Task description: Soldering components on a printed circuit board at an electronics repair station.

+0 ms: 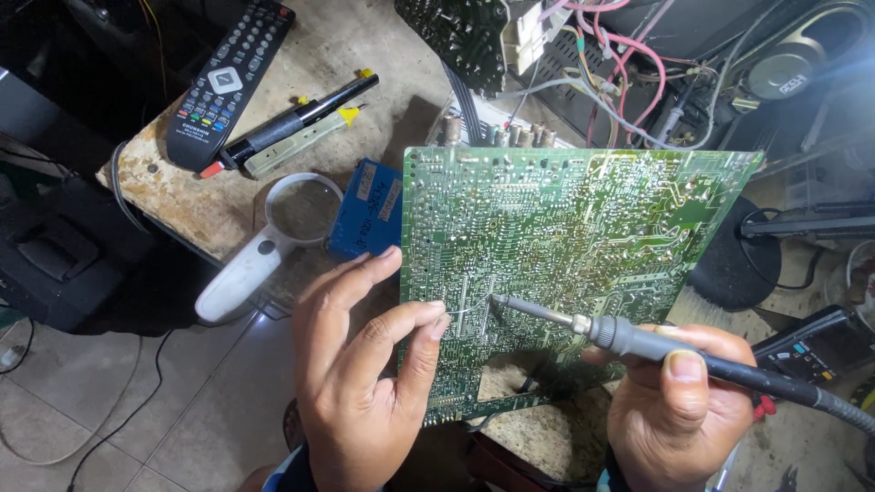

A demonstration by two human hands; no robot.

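A large green circuit board (pixel 583 228) lies solder side up on the workbench, tilted toward me. My left hand (pixel 365 364) rests against its left edge, thumb and forefinger pinching a thin solder wire (pixel 467 310) fed to the board. My right hand (pixel 679 405) grips a soldering iron (pixel 629 339) by its dark handle. The metal tip of the iron touches the board at about the same spot as the wire's end, near the board's lower middle.
A white magnifying glass (pixel 264 246), a blue box (pixel 365 210), a black remote control (pixel 228 82) and pen-like tools (pixel 301 123) lie on the worn benchtop at left. Wires (pixel 620 64) and another board (pixel 456 36) sit behind. A multimeter (pixel 811 346) lies at right, tiled floor below left.
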